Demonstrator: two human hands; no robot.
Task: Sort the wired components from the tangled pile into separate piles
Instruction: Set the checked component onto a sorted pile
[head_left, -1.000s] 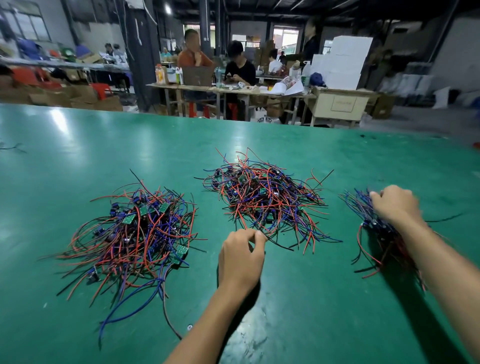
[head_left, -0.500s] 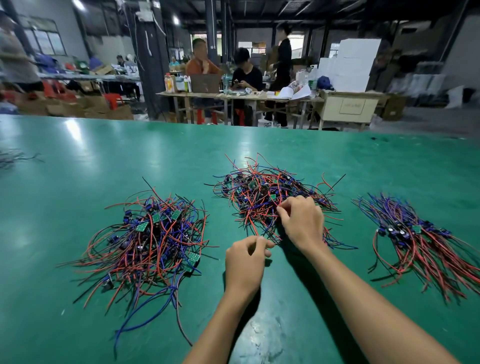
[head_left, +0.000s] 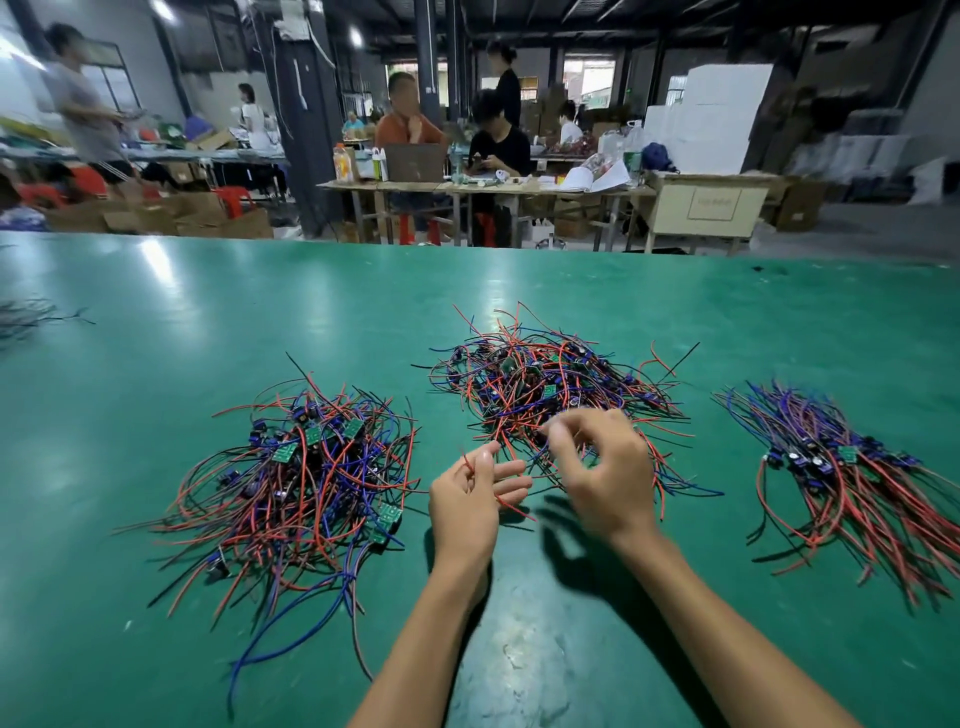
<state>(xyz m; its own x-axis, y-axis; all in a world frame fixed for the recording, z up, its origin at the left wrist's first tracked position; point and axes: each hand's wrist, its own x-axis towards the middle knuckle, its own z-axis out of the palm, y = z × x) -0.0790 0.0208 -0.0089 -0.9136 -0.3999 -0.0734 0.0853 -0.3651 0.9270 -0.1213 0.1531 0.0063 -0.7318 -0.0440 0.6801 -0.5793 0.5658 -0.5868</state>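
Nearest, two bare forearms reach over the smooth, glossy green desk (head_left: 156, 322). The left hand (head_left: 467, 506) has its fingers (head_left: 511, 486) loosely spread, a thin red wire (head_left: 511, 505) lying across them. The right hand (head_left: 605, 467) is motion-blurred – its fingers curl over the near edge of the middle pile (head_left: 550, 387), but whether they pinch a wire I cannot tell. Left lies a loose tangle (head_left: 306, 483) of red, blue and black leads with small green boards; right, a combed bundle (head_left: 852, 473).
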